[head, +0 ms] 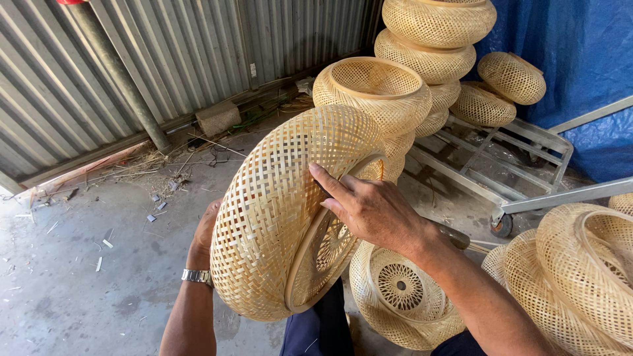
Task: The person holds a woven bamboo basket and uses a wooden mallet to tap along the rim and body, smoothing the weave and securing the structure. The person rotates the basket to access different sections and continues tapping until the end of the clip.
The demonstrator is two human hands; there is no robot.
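Woven bamboo shade [277, 211] held between left hand [206, 227] and right hand [369, 211]

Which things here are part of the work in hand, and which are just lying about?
In hand:
woven basket, held tilted
left hand behind it
right hand at its rim

Lying about:
basket stack
floor basket
baskets at right
metal trolley
brick
pipe
blue tarp

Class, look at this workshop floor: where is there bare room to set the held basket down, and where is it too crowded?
Free: the concrete floor left of the left hand, bordered by the metal wall and some scattered scraps. Crowded: right of the right hand, where the basket stack, trolley and floor baskets sit. The held basket fills the middle.
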